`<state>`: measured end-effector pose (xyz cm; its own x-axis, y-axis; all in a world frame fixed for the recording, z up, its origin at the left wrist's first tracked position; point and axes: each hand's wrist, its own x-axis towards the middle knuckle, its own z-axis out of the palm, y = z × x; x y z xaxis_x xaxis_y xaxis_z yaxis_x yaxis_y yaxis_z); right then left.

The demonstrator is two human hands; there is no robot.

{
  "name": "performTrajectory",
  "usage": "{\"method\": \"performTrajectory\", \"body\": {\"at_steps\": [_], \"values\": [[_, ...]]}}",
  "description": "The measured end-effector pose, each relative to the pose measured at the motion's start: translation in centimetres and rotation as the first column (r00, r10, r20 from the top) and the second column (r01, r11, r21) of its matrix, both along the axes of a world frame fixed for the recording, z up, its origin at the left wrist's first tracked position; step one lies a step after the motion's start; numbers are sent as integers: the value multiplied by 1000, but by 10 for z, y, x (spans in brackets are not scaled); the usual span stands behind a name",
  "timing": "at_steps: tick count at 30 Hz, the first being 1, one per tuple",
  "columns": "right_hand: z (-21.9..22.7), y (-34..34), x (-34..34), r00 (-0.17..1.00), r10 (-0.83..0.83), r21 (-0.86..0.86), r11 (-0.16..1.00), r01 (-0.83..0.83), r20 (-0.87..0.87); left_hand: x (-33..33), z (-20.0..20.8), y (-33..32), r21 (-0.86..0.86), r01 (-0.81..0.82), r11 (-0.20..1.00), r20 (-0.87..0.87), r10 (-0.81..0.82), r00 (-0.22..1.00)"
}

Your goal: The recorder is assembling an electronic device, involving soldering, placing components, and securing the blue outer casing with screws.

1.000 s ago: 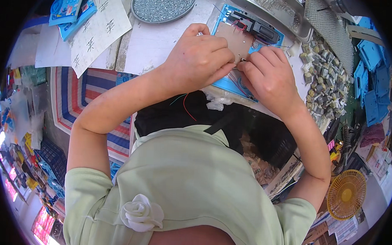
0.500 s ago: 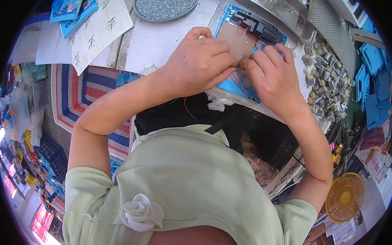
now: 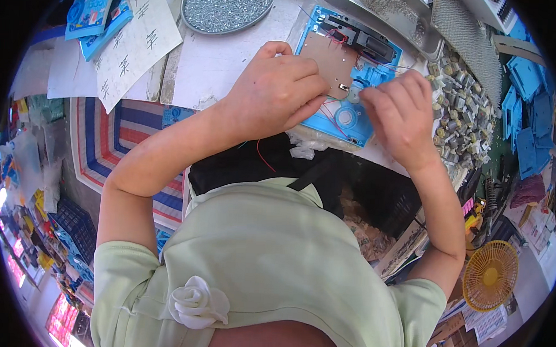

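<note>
My left hand (image 3: 282, 88) is closed at the lower left edge of a brown circuit board (image 3: 326, 58), its fingertips overlapping it. The thumb side of the grip is partly hidden. That board lies over an open blue plastic casing (image 3: 344, 118) with a round ring, thin red wires and a small switch (image 3: 344, 87) by the board's corner. Along the casing's far side sits a black plastic part (image 3: 365, 39). To the right of the board, my right hand (image 3: 402, 116) hovers with fingers curled and fingertips together; whatever they pinch is too small to make out.
A round tray of small metal screws (image 3: 227, 9) stands at the far left of the table, beside a handwritten sheet (image 3: 138, 43) and blue packages (image 3: 91, 11). On the right are a heap of small metal motors (image 3: 461, 112), a metal tray (image 3: 396, 18) and blue plastic parts (image 3: 527, 139).
My right hand has moved right, away from my left hand and the board's lower corner, uncovering the switch and the casing's ring. My left hand has shifted only slightly.
</note>
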<state>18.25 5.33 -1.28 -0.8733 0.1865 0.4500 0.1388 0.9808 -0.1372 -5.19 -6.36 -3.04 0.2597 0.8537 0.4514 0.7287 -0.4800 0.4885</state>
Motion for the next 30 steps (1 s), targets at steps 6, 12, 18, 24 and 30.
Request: {"method": "performTrajectory", "body": {"at_steps": [6,12,18,24,30], "values": [[-9,-1,2,956,-283,-18,959,282,-85,-2,5,1,-74,23,997,-76,-29,997],[9,-22,13,815,-568,-343,793,504,-114,-16,9,-15,42,-75,996,118,70,991],[3,-85,1,899,-406,-516,812,272,-163,-24,0,-81,-575,-240,782,164,398,902],[-5,-105,-49,951,-297,-460,858,229,-80,3,-25,-93,-467,-168,868,249,311,917],[-11,-110,-64,931,-364,-405,846,346,37,-13,-14,-87,-550,-51,834,87,118,989]]}}
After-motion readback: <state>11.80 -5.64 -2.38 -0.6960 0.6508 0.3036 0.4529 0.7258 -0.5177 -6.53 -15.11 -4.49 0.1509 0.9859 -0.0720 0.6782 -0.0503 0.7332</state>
